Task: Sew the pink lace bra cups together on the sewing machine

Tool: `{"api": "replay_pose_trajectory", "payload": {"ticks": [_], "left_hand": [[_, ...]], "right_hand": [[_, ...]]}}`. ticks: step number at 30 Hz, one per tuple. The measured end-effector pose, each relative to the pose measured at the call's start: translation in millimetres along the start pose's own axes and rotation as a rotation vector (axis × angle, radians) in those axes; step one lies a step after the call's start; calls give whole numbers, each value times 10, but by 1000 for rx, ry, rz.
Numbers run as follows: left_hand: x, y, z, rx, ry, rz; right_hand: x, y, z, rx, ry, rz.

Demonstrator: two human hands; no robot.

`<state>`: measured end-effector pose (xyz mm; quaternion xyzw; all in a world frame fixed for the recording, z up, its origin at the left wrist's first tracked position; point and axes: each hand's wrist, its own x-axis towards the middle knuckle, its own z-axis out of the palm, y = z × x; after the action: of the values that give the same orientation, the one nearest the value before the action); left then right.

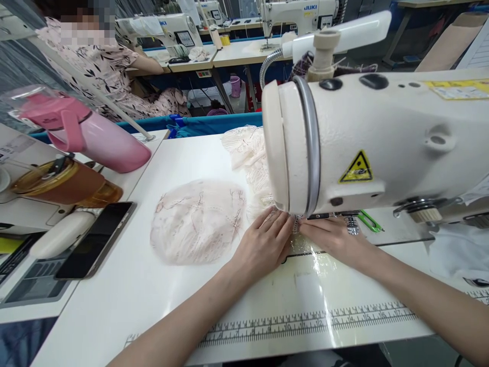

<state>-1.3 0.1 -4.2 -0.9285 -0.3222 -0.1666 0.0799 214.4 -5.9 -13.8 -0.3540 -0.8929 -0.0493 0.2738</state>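
Note:
My left hand (267, 237) lies on the cream lace fabric (254, 163) beside the sewing machine's needle area, its fingers stretched forward and close together. Opposite it, under the machine head (294, 148), my right hand (338, 237) has its fingertips closed at a small strip of lace (296, 224) between the two hands. The machine head hides the needle and part of my right fingers. A slim black rod (323, 215) shows over those fingers. Green thread snips (370, 220) lie just beyond my right hand. A separate round, gathered sheer piece (198, 221) rests flat on the table to the left.
A phone (95, 242), a white computer mouse (63, 234), an amber cup (64, 183) and a pink bottle (95, 132) stand at the left. A printed ruler (290, 323) runs along the front edge. Behind, a person in patterned clothing (110, 66) sits near other sewing machines (298, 12).

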Motion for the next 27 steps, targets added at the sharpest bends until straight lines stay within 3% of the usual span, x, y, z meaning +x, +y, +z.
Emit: {"api": "replay_pose_trajectory", "payload": {"ticks": [5, 11, 16, 27], "left_hand": [[-29, 7, 29, 10, 7, 9], [-25, 5, 8, 8, -1, 42], [-19, 1, -6, 27, -8, 51], [0, -10, 6, 44, -3, 38]], "right_hand": [[20, -35, -85, -71, 34, 103], [-8, 36, -28, -91, 26, 55], [-56, 82, 64, 2, 102, 114], [-182, 117, 157, 146, 48, 173]]}}
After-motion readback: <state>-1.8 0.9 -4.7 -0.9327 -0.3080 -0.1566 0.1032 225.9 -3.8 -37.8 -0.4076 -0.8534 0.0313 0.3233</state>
